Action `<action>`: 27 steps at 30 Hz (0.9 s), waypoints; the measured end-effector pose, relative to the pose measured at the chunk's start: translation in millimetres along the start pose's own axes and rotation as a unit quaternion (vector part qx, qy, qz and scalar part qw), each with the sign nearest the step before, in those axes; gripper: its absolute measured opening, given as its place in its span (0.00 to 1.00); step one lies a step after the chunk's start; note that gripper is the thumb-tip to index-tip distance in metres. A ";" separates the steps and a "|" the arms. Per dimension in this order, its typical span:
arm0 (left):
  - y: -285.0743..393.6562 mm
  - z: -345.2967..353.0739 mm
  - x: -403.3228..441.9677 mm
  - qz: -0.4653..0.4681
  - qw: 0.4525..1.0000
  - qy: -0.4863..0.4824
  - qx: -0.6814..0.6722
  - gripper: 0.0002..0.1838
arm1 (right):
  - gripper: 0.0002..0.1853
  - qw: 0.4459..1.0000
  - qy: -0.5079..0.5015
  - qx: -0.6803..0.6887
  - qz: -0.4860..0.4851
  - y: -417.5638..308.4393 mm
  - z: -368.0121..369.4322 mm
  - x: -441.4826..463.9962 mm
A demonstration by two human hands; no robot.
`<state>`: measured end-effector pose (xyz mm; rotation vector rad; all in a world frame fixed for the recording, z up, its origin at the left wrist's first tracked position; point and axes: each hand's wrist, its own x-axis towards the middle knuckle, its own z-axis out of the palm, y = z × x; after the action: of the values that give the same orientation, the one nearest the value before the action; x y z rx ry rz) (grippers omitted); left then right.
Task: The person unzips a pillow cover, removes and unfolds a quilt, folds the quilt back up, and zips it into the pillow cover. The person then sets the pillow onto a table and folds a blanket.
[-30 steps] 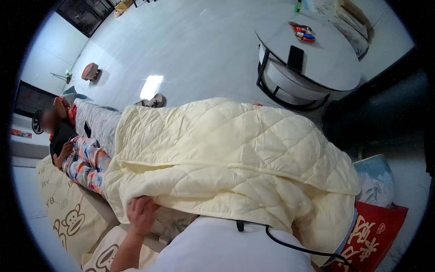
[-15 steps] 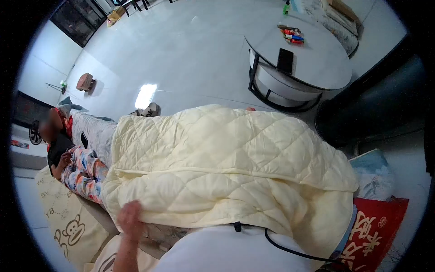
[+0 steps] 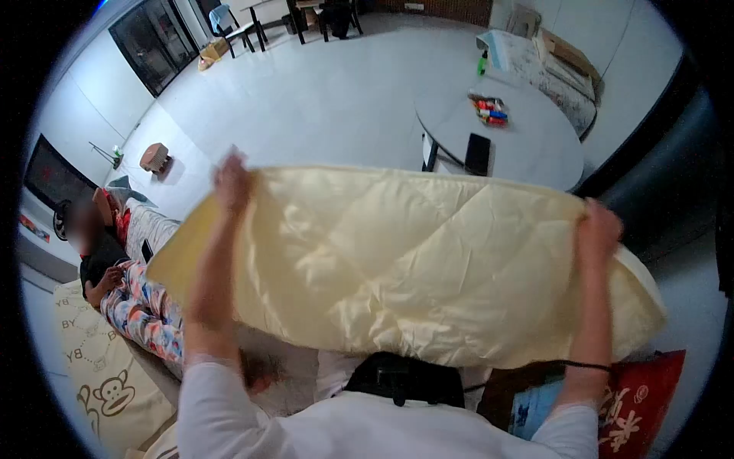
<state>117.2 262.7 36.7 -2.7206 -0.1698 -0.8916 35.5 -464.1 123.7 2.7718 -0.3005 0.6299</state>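
Note:
A cream quilted blanket (image 3: 413, 260) hangs raised and stretched between my two hands, in front of my body. At its upper left edge, my left hand (image 3: 233, 183) is closed on the fabric, slightly blurred. My right hand (image 3: 599, 229) grips the upper right edge, fingers wrapped round it. Both arms reach forward. Loose corners of the blanket droop outside each hand, and its lower edge hangs near my lap.
On the left another person sits on the sofa in patterned trousers (image 3: 145, 306). An oval table (image 3: 535, 145) ahead right carries a phone (image 3: 478, 154) and small colourful packets (image 3: 489, 111). A red cushion (image 3: 650, 398) lies at my right, a brown stool (image 3: 154, 157) on the floor.
The blanket has gone from lying over my lap to being held up in front of me. Both arms have come up and forward, and the right one has entered view.

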 end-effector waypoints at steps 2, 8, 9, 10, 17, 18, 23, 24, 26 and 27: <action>35.7 28.2 -69.0 -0.024 0.977 -0.211 0.024 0.35 | 0.32 0.997 -0.014 -0.057 -0.047 -11.6 100.8 -24.7; 26.4 49.4 -203.2 -0.137 0.945 -0.289 -0.060 0.28 | 0.32 0.911 -0.398 0.043 0.099 33.5 255.2 -208.7; 20.0 51.6 -198.6 -0.141 0.930 -0.332 -0.064 0.26 | 0.32 0.905 -0.411 0.035 0.104 41.0 256.0 -203.8; 20.1 48.6 -190.9 -0.144 0.914 -0.373 -0.066 0.25 | 0.32 0.914 -0.367 0.081 0.150 53.1 255.0 -205.6; 218.6 -26.8 -60.6 0.003 0.764 -0.373 -0.527 0.20 | 0.31 0.888 -0.366 -0.165 0.226 96.8 138.5 -174.0; 260.4 -67.4 -48.5 0.043 0.710 -0.424 -0.561 0.20 | 0.32 0.871 -0.374 -0.161 0.275 115.0 135.9 -183.2; 404.7 -104.6 -107.6 0.508 0.733 -0.421 -0.164 0.23 | 0.43 0.739 -0.353 0.126 0.560 223.8 185.7 -257.3; 422.3 -71.9 -154.7 0.493 0.754 -0.413 -0.133 0.17 | 0.43 0.730 -0.339 0.164 0.570 229.8 187.9 -260.1; 444.4 -66.2 -171.1 0.487 0.771 -0.397 -0.105 0.12 | 0.42 0.716 -0.319 0.199 0.589 233.6 172.8 -252.1; 441.0 -113.4 -125.6 0.504 0.738 -0.427 -0.136 0.15 | 0.39 0.625 -0.312 0.308 0.646 218.3 144.8 -233.7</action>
<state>38.1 -195.3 -47.5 -2.5772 1.2207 0.6922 -171.5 -682.5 -57.0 2.7347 -2.8075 -0.1689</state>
